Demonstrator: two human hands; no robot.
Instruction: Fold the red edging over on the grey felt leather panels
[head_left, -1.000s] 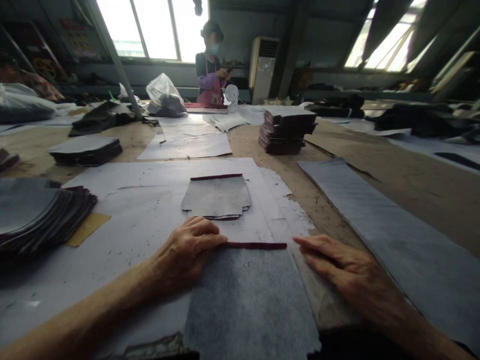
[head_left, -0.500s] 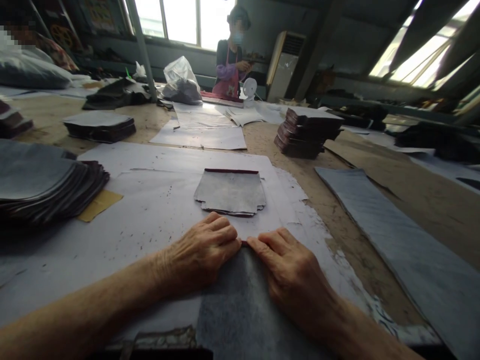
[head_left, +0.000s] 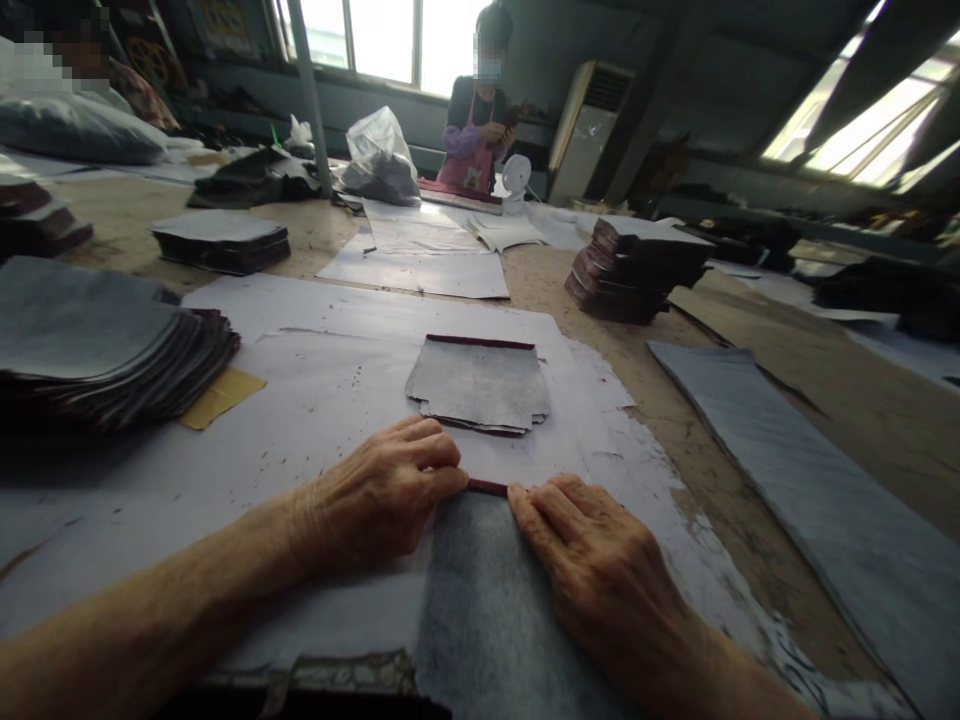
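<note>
A long grey-backed panel point(head_left: 487, 590) lies in front of me, its far edge turned over as a narrow dark red strip. My left hand point(head_left: 394, 485) is closed, thumb and fingers pressed together on the left end of that folded edge. On the right end, my right hand point(head_left: 592, 555) is closed too, its fingertips pressing the strip down. A short stretch of red fold shows between the two hands; whatever lies under the fingers is hidden. Just beyond them rests a smaller grey piece point(head_left: 480, 382) with notched corners and a dark red far edge.
White paper point(head_left: 315, 400) covers the table before me. A fanned stack of grey pieces point(head_left: 82, 320) sits at left, over a yellow card point(head_left: 223, 398). At right are a dark red stack point(head_left: 637, 270) and a long grey strip point(head_left: 810, 500). Another person point(head_left: 476, 130) stands across the table.
My hands have moved slightly apart along the fold, so more of the red strip shows between them. The whole scene has shifted a little to the right in view.
</note>
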